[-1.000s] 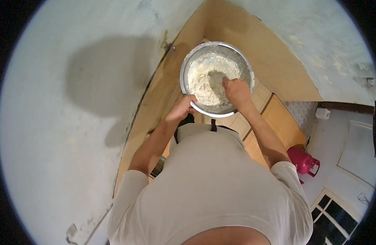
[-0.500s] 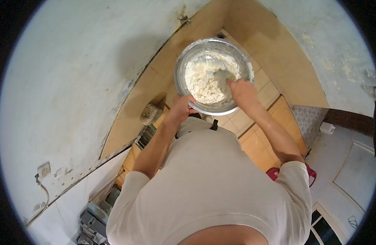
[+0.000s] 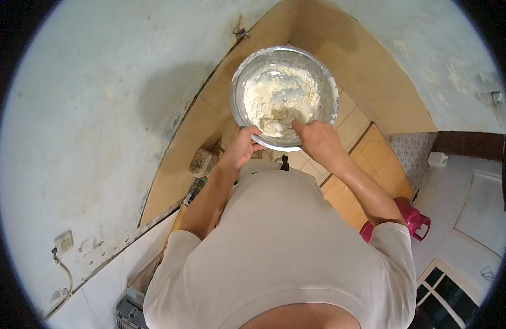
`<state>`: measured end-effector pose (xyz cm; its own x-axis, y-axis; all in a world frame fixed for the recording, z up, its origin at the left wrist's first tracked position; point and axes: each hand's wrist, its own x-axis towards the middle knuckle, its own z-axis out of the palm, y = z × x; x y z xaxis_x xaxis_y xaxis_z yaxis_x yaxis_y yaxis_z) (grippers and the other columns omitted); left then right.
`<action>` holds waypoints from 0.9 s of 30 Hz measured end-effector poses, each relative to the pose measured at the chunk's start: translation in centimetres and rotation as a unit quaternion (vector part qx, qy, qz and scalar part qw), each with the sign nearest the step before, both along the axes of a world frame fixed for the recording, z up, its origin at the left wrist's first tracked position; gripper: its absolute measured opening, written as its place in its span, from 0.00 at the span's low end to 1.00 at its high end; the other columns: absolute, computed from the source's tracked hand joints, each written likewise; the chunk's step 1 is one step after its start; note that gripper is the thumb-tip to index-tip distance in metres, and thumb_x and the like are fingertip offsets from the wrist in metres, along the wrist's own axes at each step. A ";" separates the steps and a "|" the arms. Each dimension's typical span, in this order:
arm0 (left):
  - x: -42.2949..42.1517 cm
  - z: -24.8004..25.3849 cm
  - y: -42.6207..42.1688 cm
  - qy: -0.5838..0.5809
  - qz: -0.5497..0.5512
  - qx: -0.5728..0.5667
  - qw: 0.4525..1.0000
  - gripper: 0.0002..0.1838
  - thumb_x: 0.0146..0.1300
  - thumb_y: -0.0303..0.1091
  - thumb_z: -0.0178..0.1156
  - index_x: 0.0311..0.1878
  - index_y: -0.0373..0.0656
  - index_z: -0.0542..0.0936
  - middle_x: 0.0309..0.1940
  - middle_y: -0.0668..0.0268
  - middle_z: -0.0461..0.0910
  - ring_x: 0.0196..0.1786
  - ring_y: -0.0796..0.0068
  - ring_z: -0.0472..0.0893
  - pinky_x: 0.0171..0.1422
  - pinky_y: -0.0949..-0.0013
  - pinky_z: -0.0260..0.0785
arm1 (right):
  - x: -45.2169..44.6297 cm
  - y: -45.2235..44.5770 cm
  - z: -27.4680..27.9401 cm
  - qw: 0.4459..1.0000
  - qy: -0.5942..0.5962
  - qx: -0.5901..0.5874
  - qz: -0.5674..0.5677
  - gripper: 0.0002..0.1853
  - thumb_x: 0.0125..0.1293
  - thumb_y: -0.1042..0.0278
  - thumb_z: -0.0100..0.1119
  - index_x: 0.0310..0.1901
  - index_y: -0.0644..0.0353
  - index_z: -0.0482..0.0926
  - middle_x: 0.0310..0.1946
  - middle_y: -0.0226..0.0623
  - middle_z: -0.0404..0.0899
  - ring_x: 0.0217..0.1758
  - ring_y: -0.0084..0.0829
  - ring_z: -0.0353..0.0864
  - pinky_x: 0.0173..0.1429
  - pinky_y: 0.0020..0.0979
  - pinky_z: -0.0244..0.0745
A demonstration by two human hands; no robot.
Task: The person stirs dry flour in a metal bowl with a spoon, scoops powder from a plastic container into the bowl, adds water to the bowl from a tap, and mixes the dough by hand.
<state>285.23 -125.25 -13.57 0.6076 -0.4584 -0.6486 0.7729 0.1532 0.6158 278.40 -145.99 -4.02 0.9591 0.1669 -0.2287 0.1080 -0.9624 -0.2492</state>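
Observation:
A round metal bowl [image 3: 334, 107] is held up in front of my body, tilted so its inside shows. White, lumpy flour mixture [image 3: 256, 93] lies in it, with a wetter patch toward the middle. My left hand [image 3: 242, 145] grips the bowl's lower left rim, thumb on the inner side. Over the lower right rim reaches my right hand [image 3: 318, 140], its fingers closed at the mixture. What they hold, if anything, is too blurred and small to tell.
Tiled floor [image 3: 354, 123] shows behind the bowl. A stone-like block [image 3: 202, 163] is left of my left forearm. A pink gas cylinder [image 3: 413, 218] stands at the right. Grey crates [image 3: 131, 310] are at the lower left, beside the wall [image 3: 88, 137].
My right hand has moved down and left within the bowl, toward its near rim. The mixture's shape has changed. The bowl has shifted slightly up and left, and the view has turned.

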 end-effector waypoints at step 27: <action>-0.5 1.3 0.6 0.038 -0.027 0.014 0.999 0.26 0.58 0.25 0.53 0.62 0.31 0.67 0.55 0.53 0.76 0.54 0.60 0.80 0.58 0.56 0.78 | 0.5 -1.4 -0.3 0.993 -0.046 -0.111 -0.023 0.14 0.63 0.72 0.51 0.50 0.59 0.77 0.26 0.47 0.82 0.29 0.44 0.85 0.29 0.43 0.79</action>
<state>284.77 -124.66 -12.28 0.5309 -0.4698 -0.7053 0.8242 0.0927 0.5587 278.92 -147.36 -4.32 0.9830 0.0777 -0.1667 0.0750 -0.9969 -0.0220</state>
